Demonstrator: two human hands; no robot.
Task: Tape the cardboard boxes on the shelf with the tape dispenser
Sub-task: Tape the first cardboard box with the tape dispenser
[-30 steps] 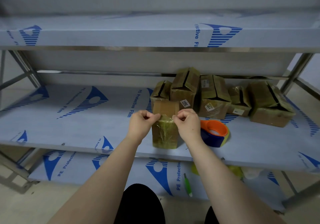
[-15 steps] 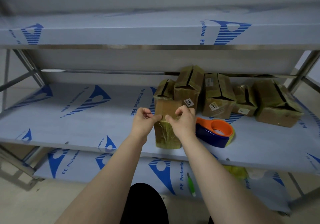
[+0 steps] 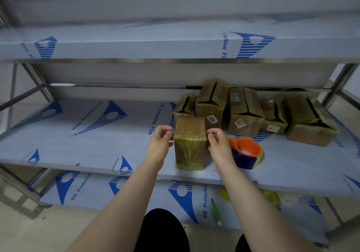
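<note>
The box (image 3: 190, 124) stands at the shelf's (image 3: 97, 154) front edge, with the tape dispenser (image 3: 248, 154) just right of it. Left hand (image 3: 160, 144) and right hand (image 3: 218, 144) flank it, fingers curled; whether they pinch anything, I cannot tell. Its tape (image 3: 188, 154) looks wrinkled, so smooth the ends flat down both sides.

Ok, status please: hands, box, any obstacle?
Left hand and right hand curled at front box top corners, grip unclear. Tape dispenser lying right of box, not held. Nothing blocks the box.
</note>
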